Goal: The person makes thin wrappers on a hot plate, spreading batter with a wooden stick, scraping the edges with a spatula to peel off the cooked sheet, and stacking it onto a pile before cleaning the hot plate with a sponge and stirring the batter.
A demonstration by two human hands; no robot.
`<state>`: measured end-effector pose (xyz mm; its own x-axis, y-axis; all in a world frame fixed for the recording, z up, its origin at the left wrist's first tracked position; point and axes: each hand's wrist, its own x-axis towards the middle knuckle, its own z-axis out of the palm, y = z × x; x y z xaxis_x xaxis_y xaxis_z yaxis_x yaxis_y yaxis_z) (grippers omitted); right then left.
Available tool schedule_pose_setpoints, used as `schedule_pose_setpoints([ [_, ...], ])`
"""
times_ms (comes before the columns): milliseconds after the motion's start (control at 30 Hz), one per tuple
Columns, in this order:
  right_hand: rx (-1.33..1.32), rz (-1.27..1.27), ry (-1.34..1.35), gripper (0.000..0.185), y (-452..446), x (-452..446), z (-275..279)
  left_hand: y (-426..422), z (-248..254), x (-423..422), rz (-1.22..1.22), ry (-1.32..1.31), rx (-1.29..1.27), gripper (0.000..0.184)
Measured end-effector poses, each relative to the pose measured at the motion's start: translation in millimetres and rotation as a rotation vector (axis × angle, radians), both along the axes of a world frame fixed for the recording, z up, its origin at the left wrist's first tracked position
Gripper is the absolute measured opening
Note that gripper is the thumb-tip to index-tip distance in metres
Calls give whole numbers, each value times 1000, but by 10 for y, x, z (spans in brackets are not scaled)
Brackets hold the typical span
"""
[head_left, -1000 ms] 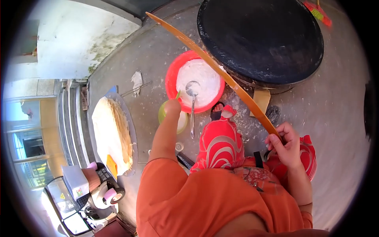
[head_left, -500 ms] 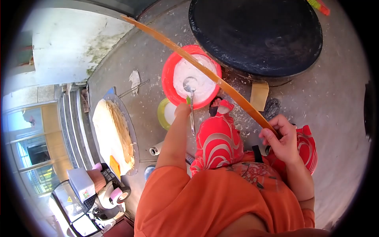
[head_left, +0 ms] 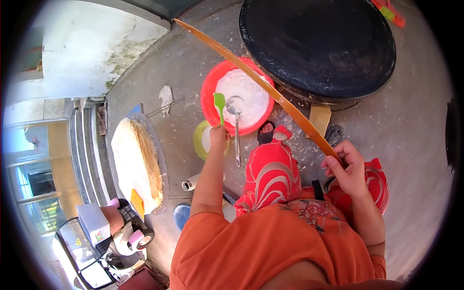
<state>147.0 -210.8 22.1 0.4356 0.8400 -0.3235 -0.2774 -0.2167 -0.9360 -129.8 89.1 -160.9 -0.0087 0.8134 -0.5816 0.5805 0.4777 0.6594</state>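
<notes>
My left hand (head_left: 219, 135) is closed on the handle of a green spatula (head_left: 220, 102), whose head is up over the left rim of a red basin (head_left: 209, 92). White batter (head_left: 249, 99) fills the basin, and a metal ladle (head_left: 237, 130) rests in it with its handle over the near rim. A yellow-green bowl (head_left: 199, 140) stands beside the basin, partly behind my left hand. My right hand (head_left: 344, 166) grips the near end of a long, thin wooden strip (head_left: 290, 107), which slants up leftward across the basin.
A large round black griddle (head_left: 319, 43) stands at the top right. To the left, a stack of thin flatbreads (head_left: 133, 164) lies on a round board with an orange scraper (head_left: 137, 202). A white cloth (head_left: 166, 99), a cardboard piece (head_left: 319, 119) and a red brush (head_left: 394, 17) lie on the floor.
The green spatula has come up into view above my left hand, its head now upright at the basin's left side. My right hand still holds the wooden strip, with little shift.
</notes>
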Motion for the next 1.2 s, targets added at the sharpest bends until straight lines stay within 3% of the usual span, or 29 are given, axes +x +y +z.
schedule_pose_setpoints([
  [33,-3,-5,9,8,9,-6,-17,18,-66,36,102,-202,-89,18],
  [200,-52,1,-1,8,65,-12,-75,-52,-277,403,-6,-255,-159,18],
  [267,-66,5,-9,8,106,-29,-103,-46,-409,477,-244,45,-111,20],
  [300,-66,-5,-9,7,118,-35,-118,-44,-425,473,-699,449,340,22],
  [433,-134,1,-30,7,128,-32,-187,-161,-279,609,-518,332,330,23],
  [533,-173,29,-27,7,158,-27,-212,-252,-316,585,-618,212,340,22],
  [667,-180,20,-14,7,228,-22,-226,-241,-431,352,-754,292,261,22],
  [733,-168,-4,-31,7,259,-20,-227,-162,-330,119,-794,489,133,24],
  [800,-166,3,-40,7,285,-7,-237,-63,-165,71,-861,553,126,25],
  [1000,-188,27,-39,7,345,-32,-314,89,-41,-206,-967,366,175,19],
  [1067,-196,38,-42,7,354,-41,-334,336,38,-235,-1229,657,162,16],
  [1200,-191,46,-44,7,398,-49,-340,472,47,-280,-1245,556,205,15],
])
